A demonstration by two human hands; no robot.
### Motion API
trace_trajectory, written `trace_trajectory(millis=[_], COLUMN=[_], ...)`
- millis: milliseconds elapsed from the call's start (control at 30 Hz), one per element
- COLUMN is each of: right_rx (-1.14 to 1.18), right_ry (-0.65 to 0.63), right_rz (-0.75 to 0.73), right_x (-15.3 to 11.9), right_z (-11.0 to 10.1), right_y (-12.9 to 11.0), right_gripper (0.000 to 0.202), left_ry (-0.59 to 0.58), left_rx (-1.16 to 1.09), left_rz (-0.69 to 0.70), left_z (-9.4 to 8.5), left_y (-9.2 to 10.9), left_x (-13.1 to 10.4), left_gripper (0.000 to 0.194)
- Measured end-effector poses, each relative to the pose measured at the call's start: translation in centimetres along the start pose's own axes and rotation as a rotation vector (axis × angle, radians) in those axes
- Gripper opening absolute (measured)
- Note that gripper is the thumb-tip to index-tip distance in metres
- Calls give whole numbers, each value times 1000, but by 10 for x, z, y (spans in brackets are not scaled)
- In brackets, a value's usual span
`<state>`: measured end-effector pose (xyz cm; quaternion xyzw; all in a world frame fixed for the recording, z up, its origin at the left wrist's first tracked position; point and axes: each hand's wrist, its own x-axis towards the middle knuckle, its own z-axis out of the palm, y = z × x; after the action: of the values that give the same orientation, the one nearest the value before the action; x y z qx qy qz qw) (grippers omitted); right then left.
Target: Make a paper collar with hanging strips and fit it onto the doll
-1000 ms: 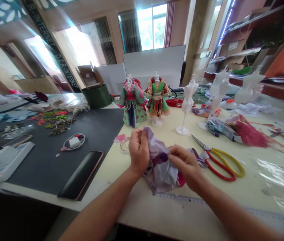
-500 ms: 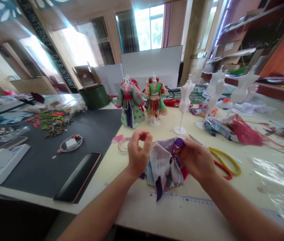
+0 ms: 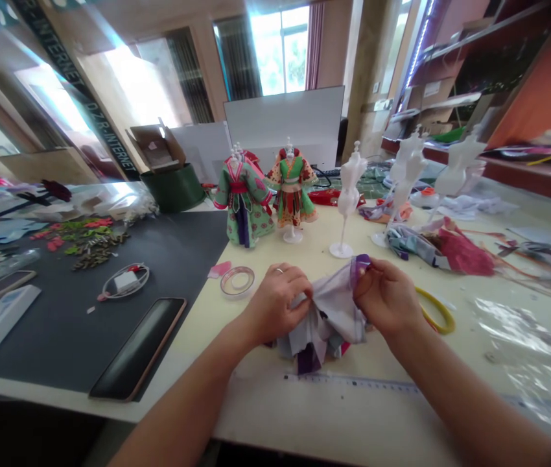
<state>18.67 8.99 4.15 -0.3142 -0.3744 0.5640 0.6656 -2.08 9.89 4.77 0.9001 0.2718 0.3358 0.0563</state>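
Observation:
A small doll garment (image 3: 336,301) in pale grey cloth with purple trim is stretched between my two hands, just above the table. My left hand (image 3: 280,301) is closed on its left side, fingertips pinching the cloth; a ring shows on one finger. With thumb and fingers, my right hand (image 3: 387,295) grips the purple-edged upper right corner. The lower folds, with a dark purple strip and a bit of red, hang toward a ruler (image 3: 353,383) on the table. Scissors with a yellow handle (image 3: 438,310) lie partly hidden behind my right hand.
Two dressed doll forms (image 3: 244,201) and a bare white mannequin (image 3: 351,194) stand behind my hands. A tape roll (image 3: 237,281) and a phone (image 3: 139,347) lie to the left. Fabric scraps (image 3: 460,246) and clear plastic (image 3: 523,344) are on the right.
My left hand, raised and off the cloth before, has come down and right and now pinches the garment. The cloth is spread wider between both hands. The view has shifted slightly right.

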Motion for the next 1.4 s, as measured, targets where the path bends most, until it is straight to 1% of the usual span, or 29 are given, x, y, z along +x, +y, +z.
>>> trace_trajectory(millis=[33,100,167,200,233,300,333,433,500,567,700,833,933,1067,1133,1167,1200,1267,1333,1400], right_rx=[26,60,89,100,110,139,153,154,119,87,46,34,20,-14,-30,-46,-71,-165,-358,-652], right_ry=[1,1,-4,-6,-12,-45,-72,-148,-156,-147,-148,-158,-176,-219,-221,-220,-216,-229,-294,-402], right_rz=[13,27,38,41,45,66,81,109,91,74,67,79,90,83,72,51,22,-35,-55,-66], right_x=[0,-1,-5,-7,-9,-14,-16,-22,-23,-23,-21,-23,-25,-27,-26,-26,-25,-24,-25,-27], right_z=[0,2,6,9,13,19,21,25,24,22,20,22,24,24,23,23,22,22,22,24], right_y=[0,0,1,1,2,2,3,4,6,7,8,8,9,11,12,13,14,15,17,19], right_gripper=[14,13,12,11,10,7,6,4,5,6,6,5,6,7,9,12,16,25,32,40], left_ry=[37,159,275,304,315,290,264,222,230,250,286,248,213,139,130,151,200,347,490,571], left_rx=[24,29,-28,-71,-118,-229,-295,-515,-643,-740,-914,-1146,-1287,-1362,-1368,-1370,-1373,-1377,-1368,-1357], left_rz=[-32,-100,-131,-134,-140,-189,-236,-395,-470,-520,-584,-675,-740,-735,-711,-699,-695,-694,-696,-680], left_z=[0,1,3,5,6,10,11,16,18,18,13,8,8,10,10,8,7,1,-7,-16], left_y=[-1,-1,4,8,12,21,24,29,28,26,27,31,29,25,24,23,22,20,15,7], left_x=[0,-1,-1,-1,-1,1,1,3,3,3,2,5,5,3,2,2,2,4,6,9], left_gripper=[12,13,7,4,7,15,18,12,8,7,7,15,21,19,18,17,17,16,16,15])
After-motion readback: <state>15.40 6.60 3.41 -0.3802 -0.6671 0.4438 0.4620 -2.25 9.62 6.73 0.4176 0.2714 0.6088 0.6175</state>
